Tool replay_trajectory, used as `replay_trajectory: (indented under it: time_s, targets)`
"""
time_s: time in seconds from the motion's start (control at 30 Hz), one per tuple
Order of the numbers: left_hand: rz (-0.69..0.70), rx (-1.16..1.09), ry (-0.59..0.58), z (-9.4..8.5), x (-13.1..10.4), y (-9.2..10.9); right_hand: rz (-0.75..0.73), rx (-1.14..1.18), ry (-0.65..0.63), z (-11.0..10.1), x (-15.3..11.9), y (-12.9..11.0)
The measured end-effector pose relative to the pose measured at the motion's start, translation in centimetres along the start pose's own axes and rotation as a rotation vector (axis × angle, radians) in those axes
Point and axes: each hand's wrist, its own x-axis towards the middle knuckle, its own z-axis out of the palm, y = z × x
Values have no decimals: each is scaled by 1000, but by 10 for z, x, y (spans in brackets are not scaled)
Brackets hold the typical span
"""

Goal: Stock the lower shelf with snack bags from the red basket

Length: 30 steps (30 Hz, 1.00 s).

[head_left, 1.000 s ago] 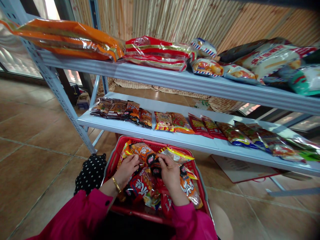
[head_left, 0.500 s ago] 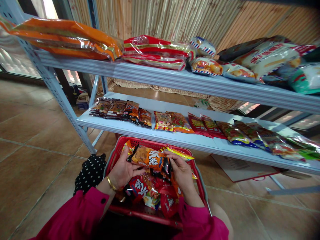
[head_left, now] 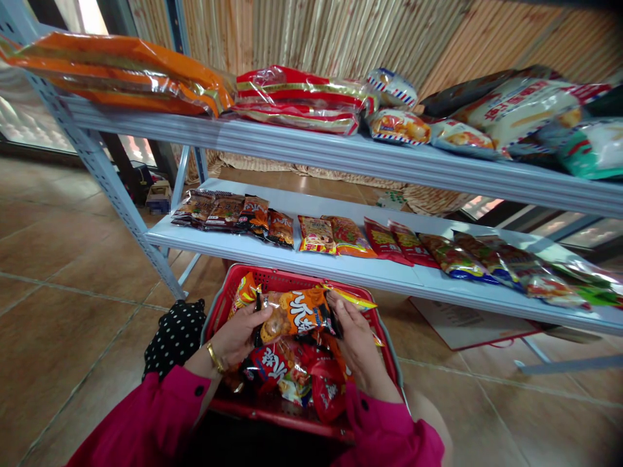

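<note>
Both hands grip an orange and black snack bag (head_left: 295,312) by its two ends, above a red shopping basket (head_left: 226,292). My left hand (head_left: 241,331) pinches the left end, thumb on top. My right hand (head_left: 354,331) is closed on the right end, with its fingertips over the bag's edge. Beneath the held bag, the basket contains a red bag with white lettering (head_left: 267,364), a plain red packet (head_left: 328,389) and other snack bags. A yellow packet (head_left: 353,298) pokes out behind my right hand. An orange packet (head_left: 247,290) leans in the basket's back left corner.
A blue-grey metal rack stands ahead; its lower shelf (head_left: 335,267) carries a row of snack packets (head_left: 280,228). Larger bags (head_left: 296,100) lie on the upper shelf (head_left: 302,150). Black polka-dot cloth (head_left: 175,340) is left of the basket. A flat white board (head_left: 467,324) lies under the rack.
My left hand has gone from open fingers under the bag to a pinch on its left end. The bag has turned flatter toward me, and my right hand has shifted its hold on the right end.
</note>
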Motion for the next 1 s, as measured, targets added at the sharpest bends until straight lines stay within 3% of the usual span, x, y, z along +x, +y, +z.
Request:
replay_trajectory:
  time_s: [0.17,0.43,0.77,0.9,1.0]
  targets:
    - [74,-40,-33,1,2,-4,201,-56,-15,1,-3,0]
    - [83,-84,0,9,1,-1,217,48,87,2,2,10]
    - [14,-7,6,1,7,-13,194,180,240,4,12,15]
    - [54,-31,64,3,7,-12,247,269,217,7,8,9]
    - [63,-9,72,6,4,-13,295,297,88,12,2,8]
